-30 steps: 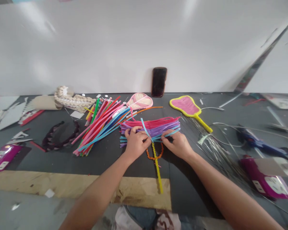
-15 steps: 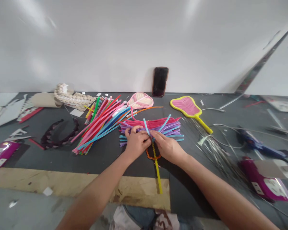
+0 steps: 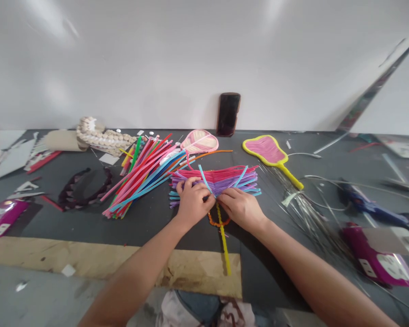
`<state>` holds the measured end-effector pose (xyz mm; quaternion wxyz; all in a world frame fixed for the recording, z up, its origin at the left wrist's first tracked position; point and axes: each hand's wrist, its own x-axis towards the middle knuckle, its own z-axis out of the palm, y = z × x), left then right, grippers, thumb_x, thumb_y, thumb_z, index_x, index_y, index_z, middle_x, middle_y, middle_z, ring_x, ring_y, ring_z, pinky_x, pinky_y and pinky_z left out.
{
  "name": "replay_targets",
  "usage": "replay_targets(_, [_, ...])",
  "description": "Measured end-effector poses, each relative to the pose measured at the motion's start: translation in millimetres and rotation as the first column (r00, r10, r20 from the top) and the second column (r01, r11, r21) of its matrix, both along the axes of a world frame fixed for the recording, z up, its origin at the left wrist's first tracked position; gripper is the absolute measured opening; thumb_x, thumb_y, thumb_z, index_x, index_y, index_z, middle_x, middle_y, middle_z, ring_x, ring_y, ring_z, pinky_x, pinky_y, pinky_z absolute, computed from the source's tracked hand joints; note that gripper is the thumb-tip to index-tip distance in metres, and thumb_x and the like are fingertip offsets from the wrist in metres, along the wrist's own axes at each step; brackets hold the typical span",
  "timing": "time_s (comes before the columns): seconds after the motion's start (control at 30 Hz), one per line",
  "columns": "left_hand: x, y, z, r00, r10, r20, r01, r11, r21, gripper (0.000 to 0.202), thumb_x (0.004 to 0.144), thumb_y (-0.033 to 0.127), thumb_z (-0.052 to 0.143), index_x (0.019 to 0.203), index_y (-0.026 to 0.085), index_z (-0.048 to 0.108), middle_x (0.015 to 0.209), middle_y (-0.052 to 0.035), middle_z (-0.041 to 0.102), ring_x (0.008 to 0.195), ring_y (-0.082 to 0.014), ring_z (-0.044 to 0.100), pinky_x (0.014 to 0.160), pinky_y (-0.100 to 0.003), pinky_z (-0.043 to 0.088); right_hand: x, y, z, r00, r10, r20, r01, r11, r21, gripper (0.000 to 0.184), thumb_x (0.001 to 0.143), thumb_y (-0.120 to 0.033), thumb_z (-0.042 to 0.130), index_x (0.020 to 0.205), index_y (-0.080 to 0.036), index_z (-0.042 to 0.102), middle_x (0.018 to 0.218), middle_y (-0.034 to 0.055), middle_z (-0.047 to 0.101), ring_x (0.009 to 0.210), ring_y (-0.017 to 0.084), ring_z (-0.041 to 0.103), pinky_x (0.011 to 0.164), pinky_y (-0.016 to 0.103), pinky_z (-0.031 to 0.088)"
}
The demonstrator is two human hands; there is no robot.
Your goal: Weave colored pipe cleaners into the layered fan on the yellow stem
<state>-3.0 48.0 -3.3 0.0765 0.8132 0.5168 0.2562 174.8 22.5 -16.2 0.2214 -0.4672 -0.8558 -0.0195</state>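
A row of pink, purple and blue pipe cleaners (image 3: 225, 176) lies side by side on the dark table, bent along its middle. My left hand (image 3: 195, 202) is closed over its left part, thumb and forefinger pinching a light blue pipe cleaner (image 3: 204, 178). My right hand (image 3: 241, 208) pinches at the same spot from the other side, where another light blue end (image 3: 241, 176) slants up to the right. The fingertips hide where these meet. Below my fingers runs a fuzzy yellow stem (image 3: 225, 247), with an orange loop (image 3: 219, 223) around its upper part.
Loose coloured pipe cleaners (image 3: 139, 181) are heaped to the left. A pink fan shape with yellow edging (image 3: 266, 150) and a pale leaf shape (image 3: 199, 141) lie behind. A phone (image 3: 228, 113) leans on the wall. Thin wires (image 3: 306, 209) and a blue tool (image 3: 371, 204) are right.
My right hand has shifted slightly down and right, its fingers more curled. The left upright light blue end now tilts further left.
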Motion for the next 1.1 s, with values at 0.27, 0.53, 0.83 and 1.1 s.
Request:
replay_targets(0.27, [-7,0,10.5,0.999,0.003,-0.035,0.001,0.993,0.114,0.019,0.082,0.023,0.062,0.064,0.025,0.066,0.086,0.0026,0.075,0.112,-0.0265,0.054,0.100,-0.052,0.025,0,1,-1.1,1.000,-0.017,-0.010,0.016,1.000,-0.010,0.020,0.095,-0.022,0.052,0.083,-0.021,0.068,0.079,0.0037,0.066,0.078,0.016,0.057,0.066,0.027,0.038])
replay_targets(0.53, [-12,-20,23.6,0.963,-0.137,-0.234,0.169,0.978,0.120,0.015,0.084,0.033,0.065,0.072,0.024,0.067,0.085,-0.0027,0.071,0.106,-0.0292,0.050,0.097,-0.057,0.024,0,0,-1.2,0.999,-0.040,0.005,0.040,0.999,-0.036,0.019,0.094,-0.023,0.051,0.085,-0.020,0.067,0.082,0.0034,0.066,0.081,0.016,0.058,0.069,0.026,0.039])
replay_targets(0.83, [-3,-28,17.0,0.939,-0.247,-0.238,0.262,0.964,0.036,0.019,0.088,0.025,0.061,0.070,0.026,0.067,0.081,0.0017,0.071,0.108,-0.0264,0.049,0.098,-0.058,0.019,-2,-1,0.6,0.998,-0.053,0.028,0.052,0.998,0.036,0.017,0.094,-0.023,0.052,0.087,-0.020,0.067,0.085,0.0027,0.068,0.079,0.016,0.056,0.066,0.028,0.036])
replay_targets(1.1, [-1,-27,11.8,0.886,-0.311,-0.345,0.388,0.903,0.184,0.016,0.090,0.020,0.057,0.076,0.022,0.066,0.084,-0.0001,0.070,0.098,-0.0208,0.055,0.097,-0.048,0.034,-1,1,1.0,0.993,-0.106,0.049,0.104,0.994,0.043,0.018,0.095,-0.025,0.052,0.088,-0.022,0.068,0.083,0.0020,0.068,0.076,0.016,0.054,0.066,0.029,0.032])
